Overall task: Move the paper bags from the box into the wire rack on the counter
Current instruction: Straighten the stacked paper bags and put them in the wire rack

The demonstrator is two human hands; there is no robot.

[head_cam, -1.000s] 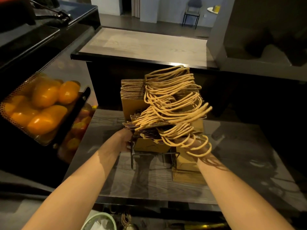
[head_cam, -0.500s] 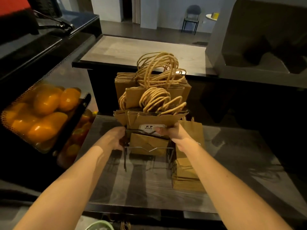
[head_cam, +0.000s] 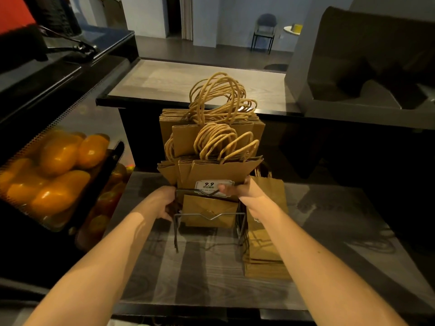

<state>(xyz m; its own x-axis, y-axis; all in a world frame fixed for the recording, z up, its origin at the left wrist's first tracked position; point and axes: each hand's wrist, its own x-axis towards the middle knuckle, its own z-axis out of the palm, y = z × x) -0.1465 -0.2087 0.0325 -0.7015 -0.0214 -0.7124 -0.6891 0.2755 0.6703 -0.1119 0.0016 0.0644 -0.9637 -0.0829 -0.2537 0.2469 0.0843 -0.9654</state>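
Observation:
Brown paper bags [head_cam: 211, 169] with twisted cord handles stand upright in a black wire rack [head_cam: 208, 216] on the dark counter [head_cam: 207, 276]. The front bag carries a white "9.9" label. A taller row of bags [head_cam: 171, 130] stands behind them. My left hand [head_cam: 166, 203] grips the rack's left side at the bags' edge. My right hand [head_cam: 237, 189] pinches the front bags at their right side, thumb over the label. The box is not in view.
A flat stack of paper bags [head_cam: 266, 260] lies on the counter right of the rack. At left, a perforated case holds oranges [head_cam: 56, 170]. A raised wooden counter [head_cam: 188, 83] runs behind. A dark machine housing [head_cam: 367, 67] stands at the right.
A second ago the bundle of bags was tilted above the rack with handles splayed. It has dropped upright into the rack, and both hands have settled at its sides.

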